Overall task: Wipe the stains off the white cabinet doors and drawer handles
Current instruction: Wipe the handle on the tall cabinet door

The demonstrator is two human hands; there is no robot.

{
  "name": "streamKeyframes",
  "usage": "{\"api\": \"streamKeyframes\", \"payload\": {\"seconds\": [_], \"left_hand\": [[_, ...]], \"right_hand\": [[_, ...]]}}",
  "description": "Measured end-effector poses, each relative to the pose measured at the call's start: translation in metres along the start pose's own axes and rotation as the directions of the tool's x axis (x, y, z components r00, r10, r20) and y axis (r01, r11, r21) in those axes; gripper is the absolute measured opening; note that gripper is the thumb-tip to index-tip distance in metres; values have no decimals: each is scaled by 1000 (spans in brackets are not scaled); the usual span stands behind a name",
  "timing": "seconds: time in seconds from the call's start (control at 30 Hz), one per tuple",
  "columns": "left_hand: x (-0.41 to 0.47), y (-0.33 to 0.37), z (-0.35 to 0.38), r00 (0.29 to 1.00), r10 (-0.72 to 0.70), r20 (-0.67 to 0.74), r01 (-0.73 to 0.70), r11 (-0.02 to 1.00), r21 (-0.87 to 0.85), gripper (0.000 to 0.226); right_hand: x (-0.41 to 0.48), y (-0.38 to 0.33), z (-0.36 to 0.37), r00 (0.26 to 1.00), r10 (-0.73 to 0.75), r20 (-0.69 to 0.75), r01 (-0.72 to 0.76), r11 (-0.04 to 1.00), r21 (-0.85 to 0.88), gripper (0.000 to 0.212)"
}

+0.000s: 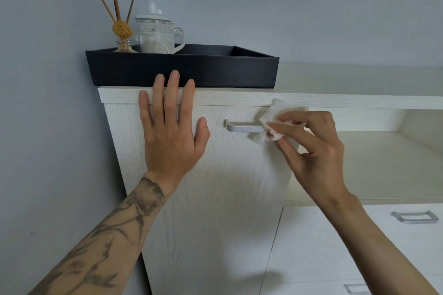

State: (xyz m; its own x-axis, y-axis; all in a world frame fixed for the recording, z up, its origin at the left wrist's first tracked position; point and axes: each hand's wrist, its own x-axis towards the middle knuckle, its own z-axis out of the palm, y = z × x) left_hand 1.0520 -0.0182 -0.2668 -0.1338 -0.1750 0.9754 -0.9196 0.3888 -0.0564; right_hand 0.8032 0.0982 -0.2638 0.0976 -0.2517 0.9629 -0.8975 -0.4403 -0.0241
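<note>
We are pinching a crumpled white tissue [273,124] in our right hand [314,151], thumb and first fingers curled round it. We are pressing it against the three o'clock end of the grey metal handle [242,127], high on the white cabinet door [215,199]. The tissue is looking soft, light and easily torn, so we are judging that a bunched wad held close to the fingertips suits it best. The handle is looking stiff and smooth, probably slippery, and is best wrapped from above and below. Our left hand [170,132] is lying flat on the door at nine o'clock from the handle, fingers straight and spread, holding nothing. Its fingertips are reaching up in front of the black tray [215,72] on the cabinet top. In the tray, at eleven o'clock from the handle, white mugs [165,36] and a reed diffuser [122,38] are standing. We are finding no brand, label or legible writing anywhere.
</note>
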Motion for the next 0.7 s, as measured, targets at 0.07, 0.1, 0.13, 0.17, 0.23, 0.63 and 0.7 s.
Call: {"api": "streamKeyframes", "payload": {"seconds": [0.07, 0.1, 0.13, 0.17, 0.23, 0.63, 0.7], "left_hand": [[0, 0, 0, 1000, 1, 1, -1, 1000, -5, 64], [0, 0, 0, 1000, 2, 0, -2, 1000, -5, 64], [0, 0, 0, 1000, 3, 0, -3, 1000, -4, 64], [-1, 0, 0, 1000, 3, 0, -3, 1000, -3, 64], [-1, 0, 1, 1000, 3, 1, -3, 1000, 3, 65], [1, 2, -2, 1000, -24, 9, 24, 1000, 5, 68], [1, 3, -3, 1000, -21, 12, 21, 1000, 8, 66]], "right_hand": [[-4, 4, -10, 998, 60, -23, -60, 998, 16, 15], [-5, 5, -14, 995, 95, -42, -94, 995, 30, 12], [-5, 4, -17, 990, 128, -61, -125, 991, 45, 10], [-3, 3, -19, 985, 155, -71, -151, 987, 60, 8], [2, -1, -16, 982, 183, -47, -178, 980, 89, 12], [-1, -19, -8, 963, 269, 25, -270, 952, 145, 30], [-6, -21, -6, 970, 241, -14, -238, 964, 122, 31]]}}
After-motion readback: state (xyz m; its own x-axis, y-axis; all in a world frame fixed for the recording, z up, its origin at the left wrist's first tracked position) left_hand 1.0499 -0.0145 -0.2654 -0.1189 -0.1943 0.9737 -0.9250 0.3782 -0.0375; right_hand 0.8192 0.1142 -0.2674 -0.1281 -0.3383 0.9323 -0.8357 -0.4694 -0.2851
